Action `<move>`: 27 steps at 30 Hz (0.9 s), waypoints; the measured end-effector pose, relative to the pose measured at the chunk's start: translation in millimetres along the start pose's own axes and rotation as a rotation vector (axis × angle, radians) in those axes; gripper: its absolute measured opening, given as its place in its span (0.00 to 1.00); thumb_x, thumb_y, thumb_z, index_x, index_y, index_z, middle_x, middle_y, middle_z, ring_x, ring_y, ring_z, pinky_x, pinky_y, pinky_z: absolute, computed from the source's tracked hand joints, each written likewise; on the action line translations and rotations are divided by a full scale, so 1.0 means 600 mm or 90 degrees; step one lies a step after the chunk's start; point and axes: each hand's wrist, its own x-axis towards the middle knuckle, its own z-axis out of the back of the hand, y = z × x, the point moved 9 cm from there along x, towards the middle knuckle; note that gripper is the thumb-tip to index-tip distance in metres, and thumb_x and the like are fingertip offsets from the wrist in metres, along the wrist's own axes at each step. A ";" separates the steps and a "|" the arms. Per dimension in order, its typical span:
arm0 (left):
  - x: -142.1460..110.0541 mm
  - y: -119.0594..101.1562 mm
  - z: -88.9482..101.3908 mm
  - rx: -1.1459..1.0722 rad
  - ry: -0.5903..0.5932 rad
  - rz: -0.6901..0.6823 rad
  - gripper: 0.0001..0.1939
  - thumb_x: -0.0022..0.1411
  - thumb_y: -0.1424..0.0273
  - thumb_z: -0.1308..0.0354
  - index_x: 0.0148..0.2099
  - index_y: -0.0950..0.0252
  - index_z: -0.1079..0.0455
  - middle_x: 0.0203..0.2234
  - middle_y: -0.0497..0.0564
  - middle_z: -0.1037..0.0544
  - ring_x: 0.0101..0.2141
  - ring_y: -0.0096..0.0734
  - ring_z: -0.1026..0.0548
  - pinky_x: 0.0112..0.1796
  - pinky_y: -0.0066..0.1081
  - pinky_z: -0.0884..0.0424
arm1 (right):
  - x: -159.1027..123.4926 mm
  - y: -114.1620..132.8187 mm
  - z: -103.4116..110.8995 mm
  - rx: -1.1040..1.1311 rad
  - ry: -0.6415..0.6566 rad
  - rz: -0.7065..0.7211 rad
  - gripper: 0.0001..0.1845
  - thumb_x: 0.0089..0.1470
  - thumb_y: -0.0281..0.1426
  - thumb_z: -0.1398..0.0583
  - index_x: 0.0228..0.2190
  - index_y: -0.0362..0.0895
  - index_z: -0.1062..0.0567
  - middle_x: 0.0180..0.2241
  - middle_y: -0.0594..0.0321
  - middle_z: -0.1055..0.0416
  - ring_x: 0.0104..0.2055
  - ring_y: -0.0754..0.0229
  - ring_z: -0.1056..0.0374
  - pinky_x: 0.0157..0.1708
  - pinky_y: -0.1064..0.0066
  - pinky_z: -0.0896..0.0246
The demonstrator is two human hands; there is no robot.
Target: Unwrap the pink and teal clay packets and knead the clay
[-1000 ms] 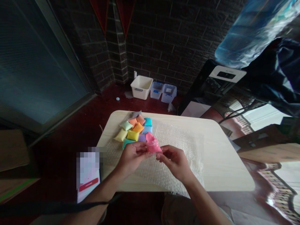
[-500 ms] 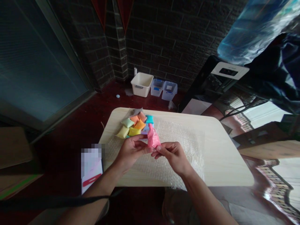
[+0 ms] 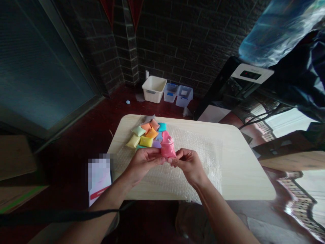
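A glossy pink packet [image 3: 168,145], apparently soft clay in clear film, is held upright over the table. My left hand [image 3: 148,160] is closed on its lower left side, the thumb along the bottom edge. At the lower right corner, my right hand [image 3: 187,162] pinches the same packet between thumb and fingers. Just beyond lies a heap of small pillow-shaped packets, among them a yellow packet [image 3: 146,141], an orange packet [image 3: 151,133], a pale green packet [image 3: 138,131] and a turquoise packet [image 3: 161,127]. A purple packet [image 3: 156,144] is partly hidden behind the pink one.
Bubble wrap [image 3: 195,152] covers the middle of the pale wooden table [image 3: 243,169]. On the floor behind stand a cream basket [image 3: 153,89] and two clear plastic boxes, one a right-hand box [image 3: 184,96]. A water dispenser [image 3: 228,81] rises at the back right. Cardboard boxes [image 3: 16,162] sit at left.
The pink packet has turned a little and looks wider and fuller now. My right fingers have shifted along its bottom edge, closer to the left thumb. The view has moved slightly.
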 end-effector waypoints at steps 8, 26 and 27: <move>0.001 0.000 0.008 0.026 -0.076 0.001 0.17 0.53 0.71 0.25 0.46 0.68 0.20 0.31 0.52 0.14 0.32 0.32 0.19 0.37 0.28 0.25 | -0.004 -0.003 -0.008 -0.036 0.061 -0.024 0.13 0.45 0.37 0.23 0.24 0.42 0.18 0.23 0.62 0.22 0.25 0.64 0.33 0.27 0.71 0.41; -0.004 -0.011 0.023 0.117 -0.151 0.025 0.29 0.46 0.73 0.22 0.50 0.69 0.24 0.28 0.53 0.14 0.29 0.35 0.17 0.33 0.27 0.27 | -0.003 0.001 0.003 -0.077 0.040 -0.016 0.11 0.45 0.39 0.24 0.25 0.44 0.14 0.22 0.61 0.22 0.24 0.64 0.33 0.26 0.71 0.38; -0.004 -0.010 0.022 0.118 -0.147 0.030 0.28 0.44 0.73 0.21 0.49 0.68 0.24 0.28 0.52 0.14 0.28 0.34 0.18 0.32 0.27 0.27 | -0.003 -0.002 0.001 -0.060 0.038 -0.020 0.12 0.43 0.38 0.23 0.23 0.44 0.15 0.21 0.62 0.23 0.24 0.64 0.33 0.26 0.71 0.39</move>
